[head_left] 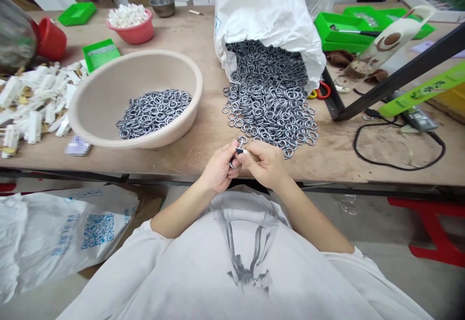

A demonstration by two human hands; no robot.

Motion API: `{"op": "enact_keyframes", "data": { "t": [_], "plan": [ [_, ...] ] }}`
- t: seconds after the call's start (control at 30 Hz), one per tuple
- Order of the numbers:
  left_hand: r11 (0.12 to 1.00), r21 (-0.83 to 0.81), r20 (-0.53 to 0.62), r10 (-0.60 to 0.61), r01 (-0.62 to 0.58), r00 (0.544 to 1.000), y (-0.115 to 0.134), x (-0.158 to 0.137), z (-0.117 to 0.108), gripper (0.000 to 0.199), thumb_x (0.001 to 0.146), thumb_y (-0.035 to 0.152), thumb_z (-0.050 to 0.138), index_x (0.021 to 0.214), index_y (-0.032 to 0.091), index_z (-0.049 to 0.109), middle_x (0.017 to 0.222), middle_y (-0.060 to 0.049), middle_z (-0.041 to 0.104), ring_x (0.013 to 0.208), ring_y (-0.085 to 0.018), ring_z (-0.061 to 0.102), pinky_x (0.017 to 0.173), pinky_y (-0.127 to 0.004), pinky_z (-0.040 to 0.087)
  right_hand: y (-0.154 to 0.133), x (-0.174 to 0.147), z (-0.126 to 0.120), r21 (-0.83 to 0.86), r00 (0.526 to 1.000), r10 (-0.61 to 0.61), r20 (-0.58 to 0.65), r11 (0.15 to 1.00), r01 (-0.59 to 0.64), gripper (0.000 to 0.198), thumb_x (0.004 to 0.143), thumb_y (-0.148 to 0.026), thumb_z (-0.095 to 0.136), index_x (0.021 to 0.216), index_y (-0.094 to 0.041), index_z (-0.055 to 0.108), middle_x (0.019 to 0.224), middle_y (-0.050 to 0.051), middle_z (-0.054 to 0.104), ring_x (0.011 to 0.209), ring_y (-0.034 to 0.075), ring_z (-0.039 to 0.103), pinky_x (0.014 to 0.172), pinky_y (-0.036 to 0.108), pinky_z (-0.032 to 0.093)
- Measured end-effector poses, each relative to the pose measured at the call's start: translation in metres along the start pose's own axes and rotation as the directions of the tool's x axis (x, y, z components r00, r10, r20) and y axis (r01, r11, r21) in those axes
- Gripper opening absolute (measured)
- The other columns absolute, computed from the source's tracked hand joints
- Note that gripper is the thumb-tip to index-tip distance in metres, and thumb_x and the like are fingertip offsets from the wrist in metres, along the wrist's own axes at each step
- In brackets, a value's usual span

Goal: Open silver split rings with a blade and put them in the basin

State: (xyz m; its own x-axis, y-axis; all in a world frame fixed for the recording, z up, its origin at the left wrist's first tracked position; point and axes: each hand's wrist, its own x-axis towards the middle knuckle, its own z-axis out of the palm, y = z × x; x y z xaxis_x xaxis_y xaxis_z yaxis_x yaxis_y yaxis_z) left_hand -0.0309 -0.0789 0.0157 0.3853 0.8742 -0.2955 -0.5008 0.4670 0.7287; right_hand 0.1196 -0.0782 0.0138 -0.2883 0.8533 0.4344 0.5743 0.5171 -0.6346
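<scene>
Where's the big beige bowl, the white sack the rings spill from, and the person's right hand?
Beige bowl (pixel 100 98), head view: its bare inner wall.
White sack (pixel 261 15), head view: the side above its mouth.
Right hand (pixel 268 163), head view: the back of it.

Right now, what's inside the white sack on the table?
Grey rings crowd the mouth of the sack and spill onto the table; anything deeper is hidden by them and its sides.

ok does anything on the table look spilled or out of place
The white sack on the table gapes open, gray rings fanning out of its mouth in a loose heap; that looks spilled, though perhaps deliberately.
</scene>
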Motion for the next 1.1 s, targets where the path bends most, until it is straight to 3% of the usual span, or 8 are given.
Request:
{"op": "enact_keyframes", "data": {
  "t": [0.3, 0.47, 0.6, 0.7, 0.8, 0.87, 0.97, 1.1],
  "plan": [
    [1.0, -0.014, -0.01, -0.013, 0.013, 1.0, 0.0, 0.002, 0.004, 0.05, 0.076, 0.055, 0.076, 0.069, 0.018, 0.043, 0.051, 0.009, 0.038, 0.037, -0.001, 0.024, 0.036, -0.014, 0.017, 0.0, -0.001, -0.003, 0.057, 1.0, 0.031, 0.003, 0.998, -0.031, 0.048, 0.096, -0.056, 0.049, 0.063, -0.021, 0.055, 0.062, -0.001, 0.049, 0.059, 0.013, 0.044, 0.058, 0.029, 0.028],
    [0.996, -0.072, 0.007, -0.057, 0.057, 0.998, 0.003, 0.005, 0.006, 0.044, 0.08, 0.047, 0.074, 0.069, 0.018, 0.042, 0.051, 0.01, 0.036, 0.036, -0.002, 0.024, 0.035, -0.014, 0.018, 0.009, 0.003, 0.011, 0.238, 0.987, 0.146, -0.061, 0.963, -0.128, 0.048, 0.094, -0.059, 0.053, 0.064, -0.022, 0.058, 0.063, 0.0, 0.054, 0.063, 0.015, 0.048, 0.062, 0.028, 0.035],
    [0.993, -0.084, 0.052, -0.081, 0.085, 0.995, 0.006, 0.003, 0.003, 0.043, 0.081, 0.045, 0.072, 0.069, 0.018, 0.041, 0.053, 0.009, 0.036, 0.037, -0.002, 0.025, 0.035, -0.014, 0.021, 0.034, 0.018, 0.011, 0.322, 0.891, 0.391, -0.23, 0.895, -0.31, 0.05, 0.093, -0.064, 0.049, 0.065, -0.022, 0.053, 0.057, -0.004, 0.047, 0.056, 0.013, 0.041, 0.057, 0.027, 0.033],
    [0.99, -0.116, 0.024, -0.075, 0.077, 0.997, 0.011, 0.0, -0.006, 0.04, 0.081, 0.041, 0.071, 0.067, 0.018, 0.041, 0.053, 0.009, 0.037, 0.037, -0.003, 0.028, 0.035, -0.015, 0.025, 0.045, 0.029, 0.006, 0.015, 0.896, 0.42, -0.145, 0.906, -0.423, 0.042, 0.093, -0.058, 0.054, 0.073, -0.021, 0.061, 0.062, -0.002, 0.054, 0.059, 0.015, 0.048, 0.059, 0.027, 0.032],
    [0.984, -0.172, -0.028, -0.053, 0.047, 0.998, 0.019, -0.001, -0.019, 0.028, 0.08, 0.033, 0.07, 0.071, 0.017, 0.048, 0.055, 0.009, 0.039, 0.037, -0.003, 0.033, 0.036, -0.015, 0.029, 0.041, 0.036, 0.009, -0.414, 0.917, 0.396, 0.052, 0.844, -0.34, 0.028, 0.088, -0.049, 0.066, 0.094, -0.021, 0.071, 0.091, 0.006, 0.069, 0.076, 0.02, 0.061, 0.063, 0.029, 0.034],
    [0.982, -0.185, -0.038, -0.031, 0.024, 0.999, 0.024, -0.001, -0.027, 0.016, 0.079, 0.026, 0.067, 0.084, 0.014, 0.059, 0.057, 0.008, 0.043, 0.038, -0.003, 0.036, 0.036, -0.014, 0.031, 0.036, 0.04, 0.015, -0.557, 0.905, 0.406, 0.13, 0.785, -0.272, 0.027, 0.088, -0.045, 0.068, 0.102, -0.022, 0.072, 0.104, 0.009, 0.07, 0.083, 0.023, 0.064, 0.063, 0.031, 0.035],
    [0.984, -0.176, -0.062, 0.006, -0.017, 0.998, 0.029, 0.0, -0.036, 0.03, 0.073, 0.014, 0.061, 0.103, 0.016, 0.063, 0.061, 0.007, 0.049, 0.042, -0.005, 0.042, 0.038, -0.014, 0.035, 0.035, 0.046, 0.021, -0.601, 0.889, 0.424, 0.17, 0.76, -0.248, 0.024, 0.09, -0.042, 0.065, 0.102, -0.022, 0.072, 0.107, 0.011, 0.069, 0.084, 0.024, 0.066, 0.065, 0.032, 0.039],
    [0.987, -0.161, -0.137, -0.033, 0.01, 0.99, 0.028, 0.005, -0.042, 0.017, 0.071, 0.018, 0.055, 0.087, 0.016, 0.061, 0.067, 0.0, 0.058, 0.051, -0.01, 0.055, 0.043, -0.018, 0.045, 0.044, 0.048, 0.019, -0.363, 0.91, 0.41, 0.067, 0.859, -0.361, 0.022, 0.093, -0.036, 0.058, 0.083, -0.02, 0.071, 0.087, 0.008, 0.068, 0.076, 0.021, 0.062, 0.063, 0.03, 0.038]
  ]
}}
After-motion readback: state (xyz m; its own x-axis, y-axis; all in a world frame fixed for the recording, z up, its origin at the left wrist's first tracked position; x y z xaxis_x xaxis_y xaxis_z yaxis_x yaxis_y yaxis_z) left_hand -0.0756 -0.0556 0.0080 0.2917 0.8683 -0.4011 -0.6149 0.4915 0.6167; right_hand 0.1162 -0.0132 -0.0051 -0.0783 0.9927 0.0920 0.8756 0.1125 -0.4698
